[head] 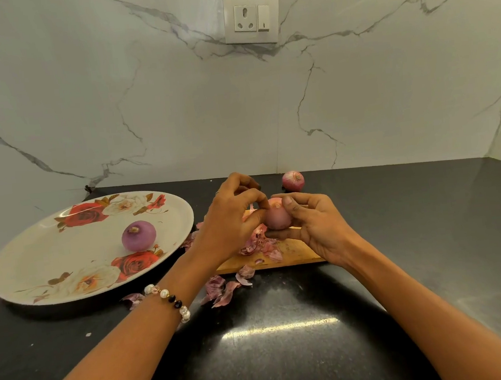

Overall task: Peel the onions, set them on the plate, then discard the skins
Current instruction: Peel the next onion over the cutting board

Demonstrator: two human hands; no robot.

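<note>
My right hand point(311, 223) grips a pale pink onion point(277, 218) above the wooden cutting board point(299, 254). Thumb and fingers of my left hand point(231, 222) pinch a strip of skin at the top of that onion. A peeled purple onion point(138, 235) lies on the large floral plate point(34, 265) at the left. One unpeeled red onion point(293, 181) sits on the counter behind the board, near the wall. Loose onion skins point(261, 246) lie heaped on the board, and more skins point(222, 288) are scattered on the counter in front of it.
The black counter point(291, 355) meets a white marble wall at the back and right. A wall socket point(251, 18) sits high above the board. My left wrist wears a beaded bracelet point(171, 300).
</note>
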